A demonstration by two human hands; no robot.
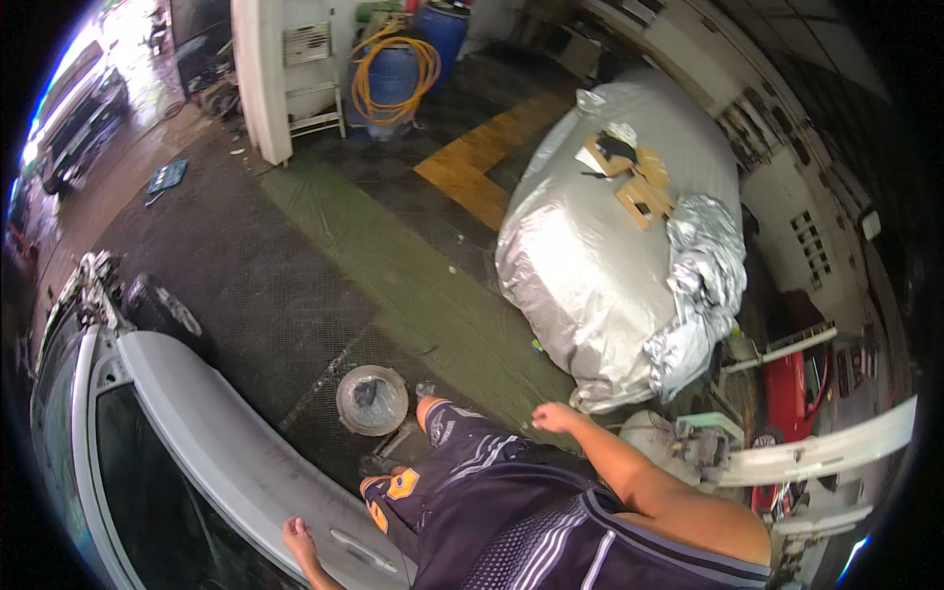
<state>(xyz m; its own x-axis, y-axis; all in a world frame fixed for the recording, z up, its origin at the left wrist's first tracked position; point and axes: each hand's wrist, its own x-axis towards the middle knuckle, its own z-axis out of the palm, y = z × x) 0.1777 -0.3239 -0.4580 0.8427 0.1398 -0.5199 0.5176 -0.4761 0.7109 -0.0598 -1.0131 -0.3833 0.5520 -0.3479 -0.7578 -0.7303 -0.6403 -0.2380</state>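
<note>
My left hand (298, 539) hovers over the grey car door (236, 433), near its door handle (360, 551). Its fingers look loosely curled, and I make out nothing in them. Out to my right, my right hand (556, 418) hangs over the floor with its fingers curled in, and no object shows in it. The silver car cover (560, 256) is the closest thing beyond that hand. On the floor by my feet stands a round pale bucket (373, 429) with clear plastic and something dark inside.
Cardboard pieces (644, 202) lie on the covered car. A blue barrel (388, 84) with a coiled yellow hose (433, 67) stands at the back beside a white stepladder (308, 49). A white curved panel (836, 447) and a red car (787, 393) are at the right.
</note>
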